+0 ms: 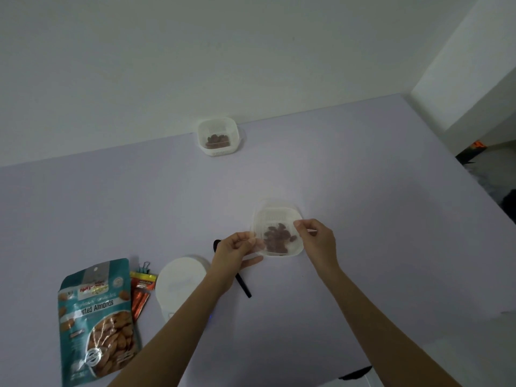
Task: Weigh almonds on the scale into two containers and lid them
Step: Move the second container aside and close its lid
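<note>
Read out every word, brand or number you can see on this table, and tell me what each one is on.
"...sted Almonds": on the teal almond bag; the start of the first word is unclear.
Red brand logo above it on the bag: too blurred to read.
Small print lower on the bag: too small to read.
Orange packet beside the bag: print too blurred to read.
Scale: no digits visible.
</note>
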